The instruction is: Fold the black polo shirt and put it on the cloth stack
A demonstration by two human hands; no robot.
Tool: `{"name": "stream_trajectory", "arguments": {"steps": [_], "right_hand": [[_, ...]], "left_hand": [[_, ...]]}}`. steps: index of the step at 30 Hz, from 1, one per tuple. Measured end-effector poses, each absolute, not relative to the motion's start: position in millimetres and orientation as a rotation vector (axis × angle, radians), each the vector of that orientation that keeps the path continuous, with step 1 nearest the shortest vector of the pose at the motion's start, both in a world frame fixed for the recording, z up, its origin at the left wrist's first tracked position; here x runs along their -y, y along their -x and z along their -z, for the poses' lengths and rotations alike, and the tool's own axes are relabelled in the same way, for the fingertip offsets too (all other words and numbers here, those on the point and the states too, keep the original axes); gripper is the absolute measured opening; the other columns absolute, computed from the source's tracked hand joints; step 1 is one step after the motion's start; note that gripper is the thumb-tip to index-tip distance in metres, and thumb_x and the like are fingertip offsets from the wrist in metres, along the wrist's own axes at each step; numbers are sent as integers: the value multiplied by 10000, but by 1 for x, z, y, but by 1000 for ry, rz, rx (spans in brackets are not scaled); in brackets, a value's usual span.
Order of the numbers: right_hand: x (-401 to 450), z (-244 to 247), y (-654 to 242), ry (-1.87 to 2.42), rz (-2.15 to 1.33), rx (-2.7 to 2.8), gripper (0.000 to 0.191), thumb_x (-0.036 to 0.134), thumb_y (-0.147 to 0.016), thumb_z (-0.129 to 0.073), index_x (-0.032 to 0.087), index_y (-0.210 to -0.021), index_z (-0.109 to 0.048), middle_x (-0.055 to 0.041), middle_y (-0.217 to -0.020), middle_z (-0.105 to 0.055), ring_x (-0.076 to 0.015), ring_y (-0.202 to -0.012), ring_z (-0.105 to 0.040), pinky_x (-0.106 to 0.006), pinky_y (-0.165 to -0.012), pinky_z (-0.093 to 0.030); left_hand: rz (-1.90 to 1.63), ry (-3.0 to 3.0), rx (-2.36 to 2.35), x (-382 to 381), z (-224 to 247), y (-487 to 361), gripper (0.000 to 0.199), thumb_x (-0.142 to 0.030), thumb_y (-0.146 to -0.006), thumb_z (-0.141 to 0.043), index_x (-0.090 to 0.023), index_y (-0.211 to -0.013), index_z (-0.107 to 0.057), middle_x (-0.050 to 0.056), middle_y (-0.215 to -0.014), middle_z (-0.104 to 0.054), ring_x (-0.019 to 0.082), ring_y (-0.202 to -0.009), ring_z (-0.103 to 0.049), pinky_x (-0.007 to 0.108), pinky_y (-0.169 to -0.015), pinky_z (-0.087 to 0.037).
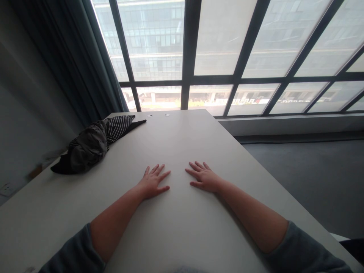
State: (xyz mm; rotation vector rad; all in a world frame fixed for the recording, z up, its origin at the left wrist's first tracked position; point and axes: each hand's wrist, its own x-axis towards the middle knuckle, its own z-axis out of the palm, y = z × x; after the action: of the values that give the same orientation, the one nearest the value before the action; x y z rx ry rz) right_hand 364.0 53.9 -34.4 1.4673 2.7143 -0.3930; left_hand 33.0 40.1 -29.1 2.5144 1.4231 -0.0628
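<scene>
My left hand (pixel 153 182) lies flat on the white table (pixel 176 227), palm down with its fingers spread. My right hand (pixel 203 177) rests the same way a short distance to the right, fingers apart. Neither hand holds anything, and a gap of bare tabletop separates them. Beyond my left hand, toward the left edge of the table, is a heap of dark clothes (pixel 89 146). Part of that heap is a black cloth with white stripes (pixel 119 126). How many garments lie in it I cannot tell.
Two small round fittings (pixel 167 115) are set in the table's far end. A dark curtain (pixel 71 57) hangs at the left, beside large framed windows (pixel 189 45). Grey floor (pixel 298 170) lies past the table's right edge. A wall socket (pixel 6 188) is at far left.
</scene>
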Motion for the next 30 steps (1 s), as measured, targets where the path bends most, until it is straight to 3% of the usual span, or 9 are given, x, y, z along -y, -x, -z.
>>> {"name": "stream_trajectory", "arguments": {"steps": [30], "right_hand": [[-55,35,-364,-1464,404,-2720,771,708,-1001,-485,342,-1668,-358,-87,-1767,-141,-384,-1633,-112,-646,-1288,-75]], "left_hand": [[119,-2533,-1390,-41,31,-32,803,-743,-1003,-405,-356,-1693,-265,98,-1778,-37,379,-1643,-22,689,-1272,-14]]}}
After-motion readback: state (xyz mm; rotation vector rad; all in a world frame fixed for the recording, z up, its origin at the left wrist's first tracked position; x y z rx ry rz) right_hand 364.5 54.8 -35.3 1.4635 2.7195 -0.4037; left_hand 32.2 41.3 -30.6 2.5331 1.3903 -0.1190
